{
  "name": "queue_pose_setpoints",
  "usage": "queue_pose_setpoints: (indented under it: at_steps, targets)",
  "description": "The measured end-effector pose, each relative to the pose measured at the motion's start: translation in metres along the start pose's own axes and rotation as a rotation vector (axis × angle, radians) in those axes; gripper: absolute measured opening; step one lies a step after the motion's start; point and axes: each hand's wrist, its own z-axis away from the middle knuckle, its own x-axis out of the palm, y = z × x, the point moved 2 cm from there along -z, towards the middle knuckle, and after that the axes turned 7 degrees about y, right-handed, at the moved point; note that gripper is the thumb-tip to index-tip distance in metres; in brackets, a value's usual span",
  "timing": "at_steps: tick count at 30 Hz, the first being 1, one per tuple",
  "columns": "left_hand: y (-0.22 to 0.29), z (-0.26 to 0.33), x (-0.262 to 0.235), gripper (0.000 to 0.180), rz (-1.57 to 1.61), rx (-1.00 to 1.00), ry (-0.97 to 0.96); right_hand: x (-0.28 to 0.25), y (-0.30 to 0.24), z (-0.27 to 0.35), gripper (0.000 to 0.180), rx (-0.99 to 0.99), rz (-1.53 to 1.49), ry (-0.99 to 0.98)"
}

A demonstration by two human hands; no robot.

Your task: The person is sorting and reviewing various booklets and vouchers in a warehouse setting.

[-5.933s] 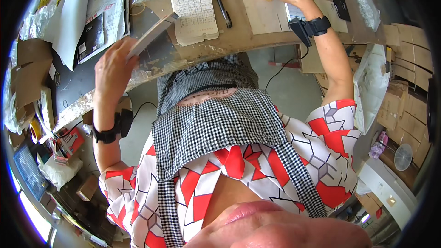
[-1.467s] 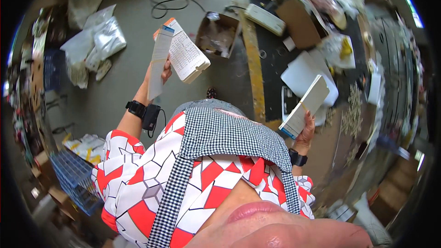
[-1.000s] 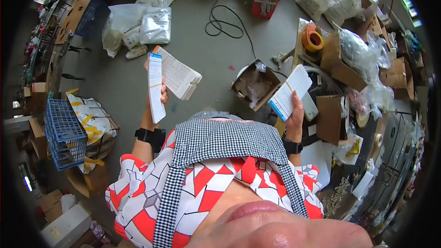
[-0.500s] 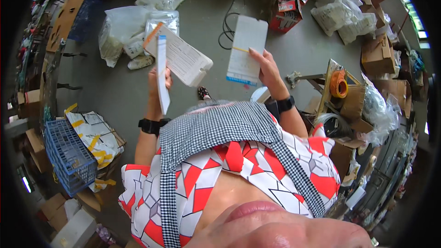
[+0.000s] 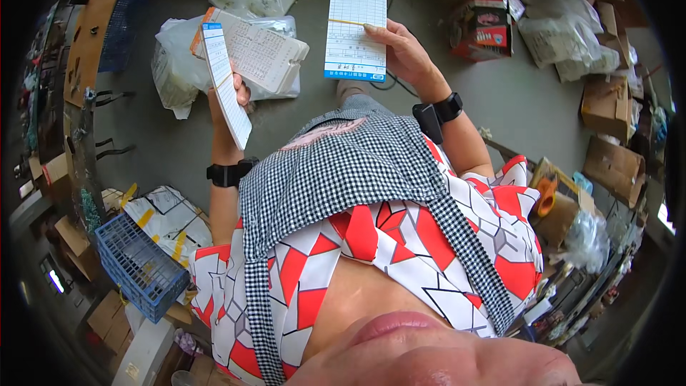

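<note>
My right hand (image 5: 406, 50) grips a white stack of printed cards (image 5: 356, 0) with a blue band along its near end. A thin yellow rubber band (image 5: 346, 22) crosses this stack under my thumb. My left hand (image 5: 241, 93) is closed on two more card stacks. One is a narrow-looking white card stack with a blue top (image 5: 226, 84), tilted nearly edge-on. Behind it, an orange-ended card stack (image 5: 261, 53) spreads to the right, its face covered with fine print or writing. The left fingers are partly hidden behind the tilted stack.
White plastic bags (image 5: 179, 64) lie on the grey floor (image 5: 153, 150) ahead left. A red box (image 5: 489, 25), more bags (image 5: 561, 28) and cardboard boxes (image 5: 607, 107) stand at the right. A blue crate (image 5: 139, 264) is at the near left. Orange tape (image 5: 547, 196) sits at my right.
My right hand has moved farther out and slightly left, and its stack now faces up more fully. My left hand has shifted left and outward. The surroundings have shifted in view.
</note>
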Motion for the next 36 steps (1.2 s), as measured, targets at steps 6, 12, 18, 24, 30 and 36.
queue_pose_setpoints:
  at_steps: [6,12,18,24,30,36]
  targets:
    - [0.003,-0.016,0.04,0.014,-0.223,0.113,0.213,0.008,-0.006,-0.032,0.034,0.009,0.019,-0.03]
    - [-0.014,-0.054,0.066,0.018,-0.254,0.236,0.482,0.012,-0.024,-0.05,0.031,0.074,-0.026,-0.193]
    - [-0.028,-0.104,0.086,0.021,-0.715,0.784,0.639,0.052,-0.023,-0.063,0.038,0.064,0.225,-0.295]
    - [-0.057,-0.123,0.103,0.012,-0.555,0.881,0.413,0.035,-0.019,-0.102,0.041,0.03,0.49,-0.233]
    - [-0.028,-0.096,0.047,0.026,-0.378,0.547,0.666,0.025,-0.037,-0.143,0.042,0.169,0.533,-0.247]
    - [-0.035,0.006,-0.027,0.016,-0.138,0.512,0.859,-0.015,-0.021,-0.288,0.045,-0.105,1.192,-0.091]
